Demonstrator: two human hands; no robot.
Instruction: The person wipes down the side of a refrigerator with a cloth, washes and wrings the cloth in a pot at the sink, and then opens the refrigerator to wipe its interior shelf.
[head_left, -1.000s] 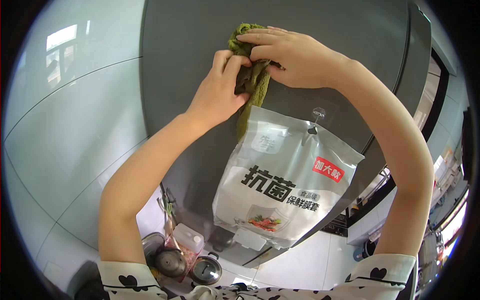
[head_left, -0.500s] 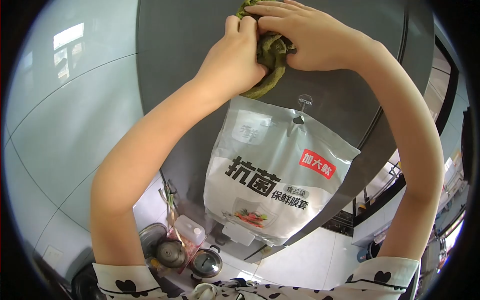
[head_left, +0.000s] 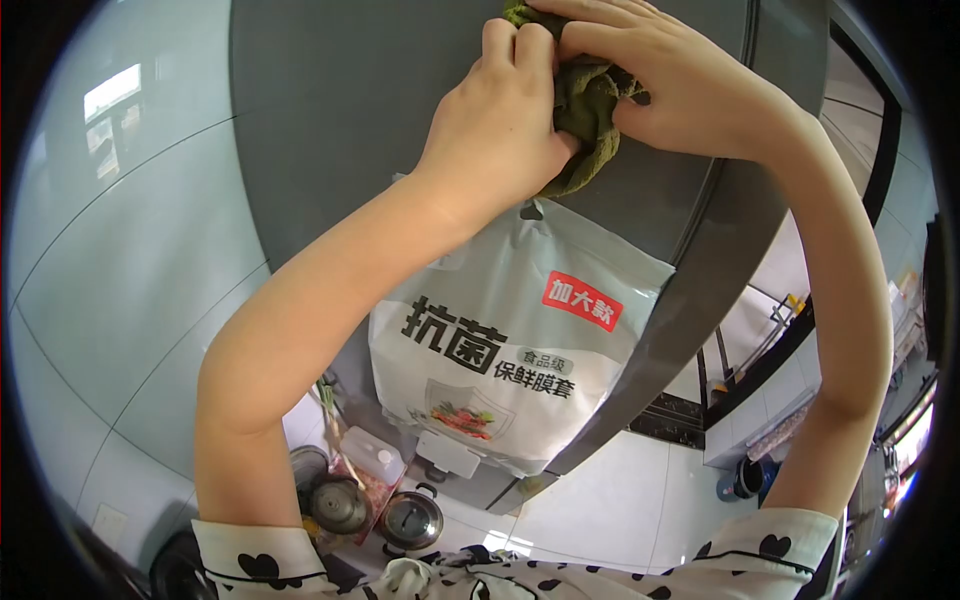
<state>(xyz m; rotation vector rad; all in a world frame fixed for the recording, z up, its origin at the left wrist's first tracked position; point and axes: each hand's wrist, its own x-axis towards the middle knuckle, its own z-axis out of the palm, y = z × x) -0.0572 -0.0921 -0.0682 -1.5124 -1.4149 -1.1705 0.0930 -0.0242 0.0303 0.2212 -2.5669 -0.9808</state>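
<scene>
A crumpled olive-green cloth (head_left: 588, 110) is bunched between my hands against the dark grey door panel (head_left: 350, 90), near the top of the view. My left hand (head_left: 505, 125) grips its left side with curled fingers. From the right, my right hand (head_left: 665, 75) holds the cloth, its fingers reaching over the top and its thumb at the lower edge. Just below hangs a silver-and-white plastic packet (head_left: 500, 330) with black lettering and a red label; my left forearm covers its upper left part.
Pale tiles (head_left: 130, 250) cover the wall at left. On the floor at lower left stand a lidded pot (head_left: 411, 520), a dark round pot (head_left: 339, 504), a translucent container (head_left: 372, 454) and green onions (head_left: 330, 405). A doorway with a black frame is at right.
Both hands and the cloth have moved up and to the right across the panel. The packet sits further left in view, and its clear hook is now hidden.
</scene>
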